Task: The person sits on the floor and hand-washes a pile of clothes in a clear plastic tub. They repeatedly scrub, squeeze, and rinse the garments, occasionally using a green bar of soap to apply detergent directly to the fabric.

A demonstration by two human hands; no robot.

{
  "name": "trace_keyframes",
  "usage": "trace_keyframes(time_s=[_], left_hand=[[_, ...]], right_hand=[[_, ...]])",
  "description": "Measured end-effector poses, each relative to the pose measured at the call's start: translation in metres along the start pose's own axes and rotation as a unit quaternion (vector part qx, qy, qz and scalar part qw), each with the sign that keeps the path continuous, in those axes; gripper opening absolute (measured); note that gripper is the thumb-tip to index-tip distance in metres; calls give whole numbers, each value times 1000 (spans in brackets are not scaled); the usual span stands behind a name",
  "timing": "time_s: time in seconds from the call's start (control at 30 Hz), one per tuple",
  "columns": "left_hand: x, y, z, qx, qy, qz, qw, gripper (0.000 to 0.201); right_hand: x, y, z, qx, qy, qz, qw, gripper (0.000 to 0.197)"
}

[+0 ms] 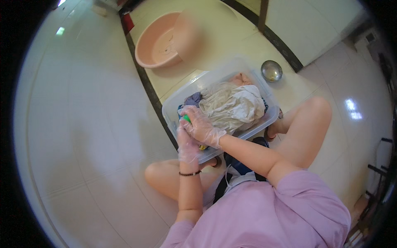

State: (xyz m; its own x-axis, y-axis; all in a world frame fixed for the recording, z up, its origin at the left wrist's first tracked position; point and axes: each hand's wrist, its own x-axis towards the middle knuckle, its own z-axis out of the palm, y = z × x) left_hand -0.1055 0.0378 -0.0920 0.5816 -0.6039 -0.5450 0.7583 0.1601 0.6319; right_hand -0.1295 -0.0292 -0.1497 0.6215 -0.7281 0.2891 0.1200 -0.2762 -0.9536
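Clear disposable plastic gloves cover both my hands, which are pressed together over the near left corner of a clear plastic tub [171, 120]. Between them shows a small bright green object [187, 118]; most of it is hidden, so its kind is unclear. My right hand [203, 126] is closed over it from above. Against its near left side, my left hand [187, 146] is closed too, its fingers partly covered by the right. Inside the tub lies a heap of crumpled cloth: a large off-white piece [237, 103], a dark blue-purple piece [193, 99] and a peach piece [241, 78].
A big peach basin [155, 41] stands on the floor beyond the tub, partly blurred. To the tub's far right sits a metal bowl [271, 71]. My bent knees flank the tub. A dark floor strip [149, 89] runs past its left side. Dark metal legs [377, 170] stand far right.
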Motion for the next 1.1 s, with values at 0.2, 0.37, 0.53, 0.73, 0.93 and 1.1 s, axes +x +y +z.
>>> trace_keyframes(time_s=[0.2,0.37,0.53,0.73,0.93,1.1], left_hand=[[-14,15,52,93,-149,-128,976,43],[15,2,20,340,-62,-59,937,33],[30,-21,15,514,16,-237,824,44],[38,-17,19,839,-164,-165,493,53],[41,-14,-15,653,55,-2,755,24],[4,-8,19,248,108,-1,963,16]], right_hand=[[19,78,-63,298,-29,390,871,32],[86,65,-198,286,105,450,840,22],[106,193,-327,-167,234,412,864,39],[54,352,-406,-311,68,648,692,72],[41,384,-423,-149,313,513,785,72],[85,275,-366,-347,298,507,731,47]])
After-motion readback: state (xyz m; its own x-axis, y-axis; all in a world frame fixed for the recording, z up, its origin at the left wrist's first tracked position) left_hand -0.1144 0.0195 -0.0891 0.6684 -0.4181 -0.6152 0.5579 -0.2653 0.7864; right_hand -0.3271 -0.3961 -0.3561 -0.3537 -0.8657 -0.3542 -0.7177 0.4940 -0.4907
